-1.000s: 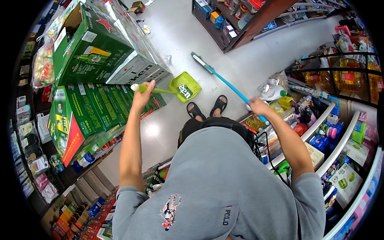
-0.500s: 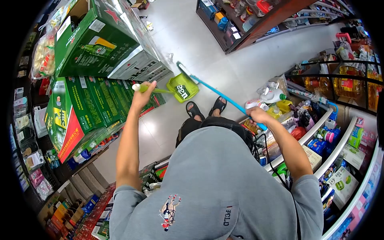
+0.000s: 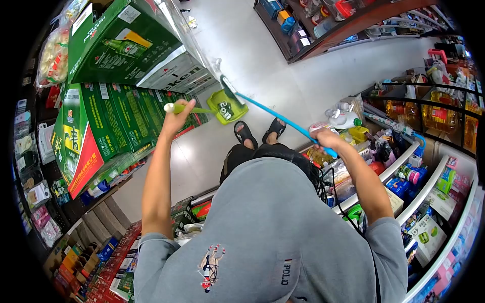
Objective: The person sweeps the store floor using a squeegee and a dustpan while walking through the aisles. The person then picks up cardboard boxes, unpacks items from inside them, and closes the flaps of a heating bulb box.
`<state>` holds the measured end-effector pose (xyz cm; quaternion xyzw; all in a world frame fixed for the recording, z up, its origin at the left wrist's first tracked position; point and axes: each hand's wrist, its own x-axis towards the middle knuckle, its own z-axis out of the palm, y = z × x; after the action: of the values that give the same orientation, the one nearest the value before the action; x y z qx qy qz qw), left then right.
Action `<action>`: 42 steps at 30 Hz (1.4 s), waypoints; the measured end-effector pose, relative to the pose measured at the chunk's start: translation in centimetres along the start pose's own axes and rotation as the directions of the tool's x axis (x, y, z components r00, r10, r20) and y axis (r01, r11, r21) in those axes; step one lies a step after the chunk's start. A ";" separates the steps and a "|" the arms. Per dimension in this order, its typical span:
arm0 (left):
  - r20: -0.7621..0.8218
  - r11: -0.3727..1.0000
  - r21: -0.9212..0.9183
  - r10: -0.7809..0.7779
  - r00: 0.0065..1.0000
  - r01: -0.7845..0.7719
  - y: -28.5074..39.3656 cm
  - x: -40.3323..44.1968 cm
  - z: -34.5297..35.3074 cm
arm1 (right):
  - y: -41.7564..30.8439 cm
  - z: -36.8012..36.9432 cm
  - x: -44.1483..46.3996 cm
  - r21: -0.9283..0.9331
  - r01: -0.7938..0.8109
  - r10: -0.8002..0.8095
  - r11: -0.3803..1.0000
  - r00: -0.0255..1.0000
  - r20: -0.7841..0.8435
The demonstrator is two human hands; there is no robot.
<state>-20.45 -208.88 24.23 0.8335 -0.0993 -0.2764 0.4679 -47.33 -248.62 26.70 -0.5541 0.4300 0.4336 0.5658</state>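
My left hand (image 3: 178, 118) is closed around the handle of a green dustpan (image 3: 237, 108), whose pan lies on the floor in front of my feet. White lettering shows inside the pan. In my right hand (image 3: 326, 140) is the blue stick of a broom (image 3: 275, 115), gripped near its top end. The broom's head, with dark and pale bristles, is at the far right side of the pan. Whether the bristles touch the pan or only the floor beyond it, I cannot tell. A clear crumpled scrap (image 3: 217, 64) lies by the bristles.
Stacked green beer cartons (image 3: 116, 60) stand at the left. A dark wooden shelf (image 3: 298, 30) with goods is at the far right. Beside my right arm are shelves (image 3: 404, 166) crowded with packages and bottles. Pale floor (image 3: 247, 45) runs between them.
The broom head has shifted slightly up and left, against the clear scrap. The dustpan sits slightly further left in view. Both hands keep their grip.
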 end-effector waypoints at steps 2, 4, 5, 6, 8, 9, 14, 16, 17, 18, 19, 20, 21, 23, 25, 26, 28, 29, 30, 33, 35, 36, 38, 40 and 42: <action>-0.010 1.000 0.016 -0.011 1.000 0.012 0.2 -0.6 -0.6 | -0.9 -0.4 -1.9 -0.061 -0.012 0.004 0.998 0.992 -0.122; -0.008 0.997 0.058 -0.041 0.999 0.041 0.5 -1.1 -0.5 | -0.7 0.1 0.0 -0.113 0.023 -0.040 0.993 0.987 -0.154; -0.010 0.997 0.056 -0.043 0.999 0.043 0.3 -1.1 -0.2 | -0.5 0.4 1.7 -0.170 0.067 -0.098 0.983 0.978 -0.183; -0.010 0.997 0.065 -0.045 0.999 0.046 -0.1 -0.8 0.2 | 0.4 0.8 4.2 -0.168 0.079 -0.107 0.983 0.981 -0.165; -0.013 0.996 0.071 -0.048 0.999 0.049 -0.3 -0.3 0.4 | 0.6 2.4 6.4 -0.051 0.024 -0.031 0.998 0.990 -0.139; -0.004 0.999 0.046 -0.027 1.000 0.027 -0.4 -0.1 0.4 | 0.4 3.1 6.6 0.069 -0.038 0.045 0.997 0.993 -0.107; -0.036 0.999 -0.034 -0.019 0.999 0.017 -1.5 -0.2 -0.2 | 0.7 2.1 3.7 0.211 -0.105 0.101 0.972 0.994 0.032; -0.021 0.998 -0.046 -0.041 0.999 0.040 -2.7 -0.5 -0.8 | 1.4 0.5 1.3 0.144 -0.092 0.094 0.985 0.996 -0.001; -0.013 0.997 -0.053 -0.062 0.998 0.062 -3.0 -0.8 -1.0 | 2.3 -0.5 0.3 0.098 -0.072 0.077 0.993 0.996 -0.044; -0.010 0.998 -0.017 -0.068 0.998 0.068 -2.2 -1.4 -1.4 | 2.9 -1.3 -0.8 0.049 -0.052 0.057 0.997 0.995 -0.087; -0.009 0.998 -0.018 -0.067 0.998 0.067 -2.2 -2.0 -1.4 | 3.5 -1.8 -2.2 0.090 -0.051 0.060 0.995 0.993 -0.105; -0.025 0.999 -0.014 -0.040 0.999 0.040 -2.3 -2.6 -1.4 | 3.8 -2.1 -3.7 0.130 -0.046 0.062 0.990 0.990 -0.123; -0.045 1.000 -0.008 -0.011 0.999 0.010 -2.3 -3.0 -1.6 | 4.2 -2.3 -4.7 0.134 -0.048 0.070 0.990 0.983 -0.169; -0.036 1.000 -0.022 -0.017 0.999 0.016 -2.5 -3.9 -1.7 | 6.0 -2.8 -5.2 0.131 -0.031 0.063 0.991 0.966 -0.249; -0.091 0.994 -0.069 0.073 0.993 -0.079 -2.9 -4.6 -1.5 | 5.4 -2.0 -6.2 -0.009 -0.031 0.026 0.999 0.943 -0.331; -0.058 0.997 -0.067 0.027 0.998 -0.031 -2.9 -4.9 -1.9 | 5.2 -2.2 -5.9 -0.015 -0.025 0.019 1.000 0.943 -0.331; -0.052 0.995 -0.087 0.046 0.998 -0.050 -3.3 -5.5 -2.3 | 5.2 -2.6 -5.5 -0.075 0.027 -0.051 0.997 0.939 -0.339; -0.044 0.992 -0.106 0.064 0.997 -0.068 -2.9 -5.8 -2.3 | 4.7 -2.8 -5.3 -0.082 0.027 -0.053 0.996 0.939 -0.340; -0.035 0.994 -0.102 0.035 0.999 -0.039 -2.5 -6.3 -2.5 | 3.7 -3.2 -4.8 -0.058 0.034 -0.051 0.998 0.944 -0.327; -0.044 0.993 -0.119 0.016 0.999 -0.021 -1.7 -7.5 -2.6 | 0.1 -4.2 -3.3 -0.152 0.060 -0.097 0.987 0.964 -0.249; -0.088 0.992 -0.127 -0.022 0.996 0.010 -1.9 -8.6 -2.5 | -3.5 -4.7 -2.8 -0.232 0.033 -0.084 0.972 0.974 -0.211; -0.107 0.991 -0.127 -0.051 0.993 0.038 -1.9 -9.2 -2.5 | -5.5 -5.0 -2.7 -0.261 0.043 -0.097 0.964 0.976 -0.197; -0.163 0.988 -0.142 -0.074 0.984 0.051 -2.0 -10.7 -2.1 | -9.2 -5.9 -2.3 -0.345 0.011 -0.086 0.939 0.975 -0.203; -0.217 0.978 -0.197 -0.109 0.970 0.065 -1.7 -12.6 -1.3 | -12.9 -7.5 -1.6 -0.472 0.019 -0.102 0.881 0.983 -0.152; -0.268 0.959 -0.262 -0.178 0.947 0.106 -0.4 -14.3 -0.3 | -16.9 -8.7 -1.4 -0.579 0.029 -0.107 0.815 0.989 -0.100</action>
<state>-32.19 -202.41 29.32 0.8058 0.0657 -0.1953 0.5552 -31.43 -257.52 32.20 -0.7407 0.2942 0.4863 0.3582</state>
